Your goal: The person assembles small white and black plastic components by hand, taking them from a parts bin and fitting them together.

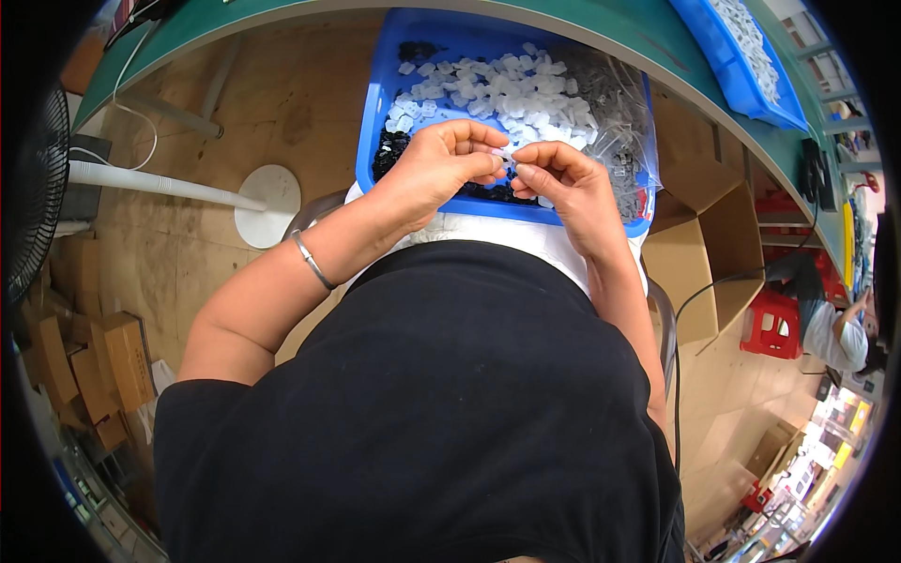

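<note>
Both hands meet over a blue plastic tray (372, 122) that rests on my lap. My left hand (441, 167) pinches a small whitish translucent piece (508, 153) between thumb and fingers. From the other side my right hand (565, 183) has its thumb and forefinger closed on the same piece or one touching it; the fingers hide which. Beyond the hands lies a heap of white translucent plastic pieces (511, 84). Small black pieces (389, 150) fill the near left part of the tray, partly behind my hands. Clear plastic bagging with greyish pieces (615, 103) lies along the right side.
A green table (601, 21) curves past the tray's far side, with another blue tray (751, 70) of white pieces on it. Left are a fan's white pole and base (267, 206) and cardboard boxes (117, 361). Right stand an open carton (690, 267), a red stool (772, 324) and a seated person (838, 336).
</note>
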Tool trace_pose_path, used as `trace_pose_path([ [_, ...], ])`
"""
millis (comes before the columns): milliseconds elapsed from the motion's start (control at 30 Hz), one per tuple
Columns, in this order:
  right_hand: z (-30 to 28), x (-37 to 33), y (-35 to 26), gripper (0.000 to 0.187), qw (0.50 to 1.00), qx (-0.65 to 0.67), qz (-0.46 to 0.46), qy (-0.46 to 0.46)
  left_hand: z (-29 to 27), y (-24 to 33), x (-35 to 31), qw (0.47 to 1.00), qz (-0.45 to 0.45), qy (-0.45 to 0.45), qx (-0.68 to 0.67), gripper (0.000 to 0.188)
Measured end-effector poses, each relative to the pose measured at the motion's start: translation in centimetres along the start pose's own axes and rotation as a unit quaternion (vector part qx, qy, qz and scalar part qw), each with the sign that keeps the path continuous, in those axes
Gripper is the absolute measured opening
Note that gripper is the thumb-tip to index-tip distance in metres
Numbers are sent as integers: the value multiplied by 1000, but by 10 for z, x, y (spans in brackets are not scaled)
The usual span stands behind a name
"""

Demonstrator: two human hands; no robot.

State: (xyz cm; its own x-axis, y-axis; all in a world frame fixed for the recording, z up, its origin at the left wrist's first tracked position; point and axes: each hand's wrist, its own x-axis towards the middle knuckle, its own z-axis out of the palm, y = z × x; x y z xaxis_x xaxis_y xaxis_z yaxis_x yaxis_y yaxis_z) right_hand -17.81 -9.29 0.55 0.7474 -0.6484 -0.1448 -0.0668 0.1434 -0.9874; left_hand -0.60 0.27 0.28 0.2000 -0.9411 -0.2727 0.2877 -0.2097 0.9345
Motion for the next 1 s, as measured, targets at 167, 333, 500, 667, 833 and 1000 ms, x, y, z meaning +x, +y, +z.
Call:
trace_pose_path([
  [167, 5, 2, 3, 17, 1000, -1, -10, 6, 3, 1, -2, 1000, 4, 7, 18, 29],
  [333, 4, 3, 1, 20, 1000, -16, 13, 17, 3, 2, -2, 994, 41, -3, 104, 29],
  [500, 1, 4, 4, 21, 999, 8, 29, 30, 3, 2, -3, 988, 52, -25, 141, 30],
  [667, 3, 3, 3, 19, 999, -15, 18, 43, 5, 0, -3, 989, 43, -29, 140, 31],
  [833, 8, 4, 4, 15, 998, -35, 2, 48, 5, -1, -2, 995, 32, 3, 98, 31],
  [1000, 3, 4, 9, 17, 999, 24, 18, 16, 3, -2, 1, 999, 6, 8, 40, 32],
])
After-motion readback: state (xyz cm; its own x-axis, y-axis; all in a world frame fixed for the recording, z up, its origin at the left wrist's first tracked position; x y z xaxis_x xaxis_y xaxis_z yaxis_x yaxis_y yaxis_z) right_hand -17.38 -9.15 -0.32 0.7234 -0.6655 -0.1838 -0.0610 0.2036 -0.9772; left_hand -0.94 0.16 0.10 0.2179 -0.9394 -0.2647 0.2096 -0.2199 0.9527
